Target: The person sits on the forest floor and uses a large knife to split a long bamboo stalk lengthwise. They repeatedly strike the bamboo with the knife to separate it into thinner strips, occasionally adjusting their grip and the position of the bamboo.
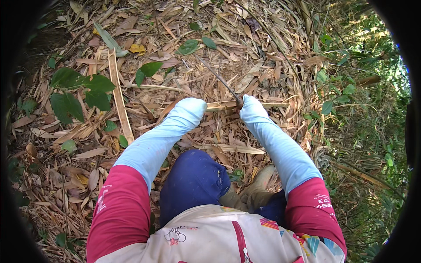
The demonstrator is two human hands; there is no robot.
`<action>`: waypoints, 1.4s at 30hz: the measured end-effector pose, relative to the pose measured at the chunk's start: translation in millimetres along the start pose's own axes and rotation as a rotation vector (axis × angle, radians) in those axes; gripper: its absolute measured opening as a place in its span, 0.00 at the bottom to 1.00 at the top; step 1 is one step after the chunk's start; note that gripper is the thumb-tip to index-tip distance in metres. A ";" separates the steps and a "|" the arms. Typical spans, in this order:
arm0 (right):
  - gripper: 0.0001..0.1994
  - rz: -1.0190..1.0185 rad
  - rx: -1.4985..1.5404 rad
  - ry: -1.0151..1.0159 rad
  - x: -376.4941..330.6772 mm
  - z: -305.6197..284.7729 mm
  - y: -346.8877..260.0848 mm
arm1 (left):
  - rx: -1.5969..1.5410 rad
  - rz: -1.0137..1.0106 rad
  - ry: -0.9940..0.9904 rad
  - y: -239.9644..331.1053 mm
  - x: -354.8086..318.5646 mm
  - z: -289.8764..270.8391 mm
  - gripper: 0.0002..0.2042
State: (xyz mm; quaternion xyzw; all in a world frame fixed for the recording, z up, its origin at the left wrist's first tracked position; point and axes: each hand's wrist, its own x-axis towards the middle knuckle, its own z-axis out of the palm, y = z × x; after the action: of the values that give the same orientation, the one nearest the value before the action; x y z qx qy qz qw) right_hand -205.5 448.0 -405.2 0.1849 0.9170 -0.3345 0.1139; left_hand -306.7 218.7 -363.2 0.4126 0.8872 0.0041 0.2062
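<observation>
Ground: dry bamboo husks and split stalks (144, 94) carpet the slope; everything below is placed against the pale bamboo strip (221, 105) lying crosswise at mid-frame.
Far left of the strip: broad green leaves (81, 90) sprout through the litter, and a long flat bamboo slat (119, 98) lies end-on beside them.
Left hand (191, 107): gloved in pale blue, closed over the strip's left end; the fingers are turned under, so the exact grip cannot be told.
Bamboo strip: thin and yellowish, spanning the gap between the two hands and running on past the right one.
Blade (218, 79): a dark, narrow length rising up and to the left from the right hand, its base meeting the strip.
Right hand (251, 107): gloved alike, clenched at the strip's right part where the blade's handle sits; the hands are apart, one at each end.
Below the strip: a blue-trousered knee (193, 179), a tan boot (258, 184), and red sleeves bearing small white lettering near the cuffs.
Right of the strip: green undergrowth (351, 101) falls away downhill.
</observation>
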 end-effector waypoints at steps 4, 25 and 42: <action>0.05 -0.057 -0.072 -0.066 -10.1 -12.6 -24.5 | -0.034 -0.012 -0.050 5.6 -18.6 -15.3 0.11; 0.05 -0.204 -0.132 -0.132 -47.4 -37.6 -80.5 | -0.186 -0.084 -0.043 3.5 -73.8 -11.1 0.17; 0.06 -0.281 -0.125 -0.197 -87.9 -83.8 -76.8 | -0.222 -0.149 0.040 43.6 -93.8 18.2 0.17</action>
State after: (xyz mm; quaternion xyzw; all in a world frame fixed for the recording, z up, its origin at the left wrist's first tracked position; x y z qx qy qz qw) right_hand -164.9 425.5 -269.2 0.0139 0.9372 -0.3062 0.1665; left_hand -214.2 175.7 -338.1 0.3199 0.9135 0.0950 0.2327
